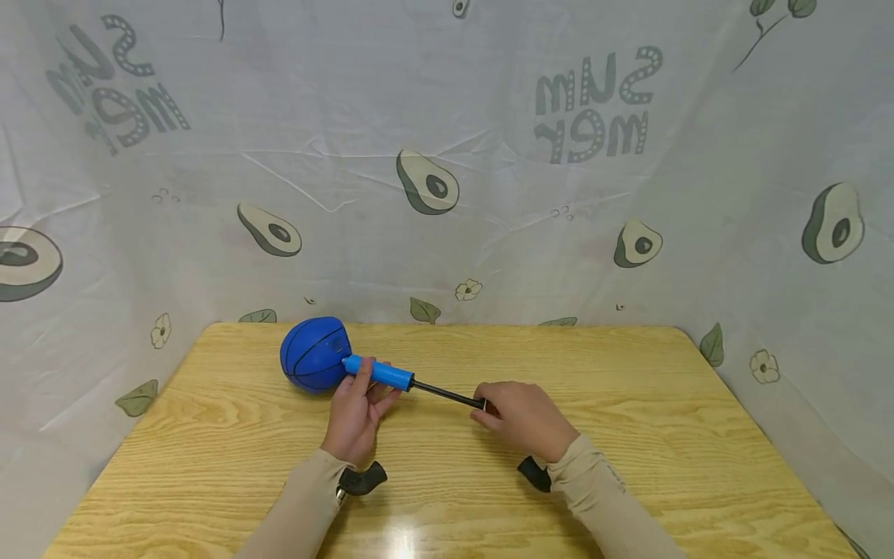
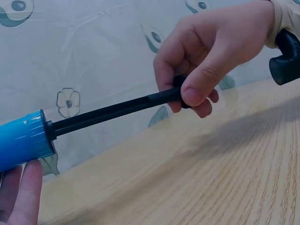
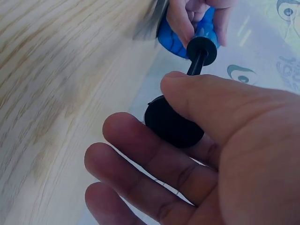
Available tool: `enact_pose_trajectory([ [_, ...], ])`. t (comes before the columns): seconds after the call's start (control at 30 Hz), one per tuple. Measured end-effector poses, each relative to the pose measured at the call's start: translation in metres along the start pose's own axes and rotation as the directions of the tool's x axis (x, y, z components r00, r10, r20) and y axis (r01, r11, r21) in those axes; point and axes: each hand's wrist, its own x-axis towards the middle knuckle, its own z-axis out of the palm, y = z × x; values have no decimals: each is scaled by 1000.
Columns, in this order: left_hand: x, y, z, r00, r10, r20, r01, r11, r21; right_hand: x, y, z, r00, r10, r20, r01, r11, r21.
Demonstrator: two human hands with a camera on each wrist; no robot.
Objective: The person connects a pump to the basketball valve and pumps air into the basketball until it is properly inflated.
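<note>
My left hand (image 1: 356, 415) holds the blue barrel of a hand pump (image 1: 382, 374), thumb on top and fingers beneath. The pump's tip meets the side of a blue ball (image 1: 316, 355) with black seam lines, which looks dented there. From the barrel's other end the black rod (image 2: 103, 115) stands well drawn out. My right hand (image 1: 527, 415) pinches the black end of that rod between thumb and fingers. In the right wrist view the round end cap (image 3: 173, 123) sits between thumb and index finger, while the other fingers extend loosely.
A wood-grain table (image 1: 447, 489) lies under both hands. Behind it and at the sides hangs a pale cloth (image 1: 363, 256) printed with avocados, leaves and lettering. Black wrist mounts (image 1: 363, 478) stick out from both sleeves.
</note>
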Motion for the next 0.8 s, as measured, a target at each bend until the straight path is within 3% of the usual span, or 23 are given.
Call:
enact_pose_trajectory([
  [0.43, -3, -3, 2, 998, -66, 12, 67, 997, -32, 0, -1, -3, 999, -37, 9, 36, 999, 24],
  [0.67, -16, -19, 17, 991, -110, 81, 107, 993, 42, 2, -8, -2, 996, -82, 20, 81, 996, 43],
  [0.8, -25, -30, 27, 978, -149, 147, 138, 987, 83, 3, -10, -1, 995, -101, 23, 99, 992, 72],
])
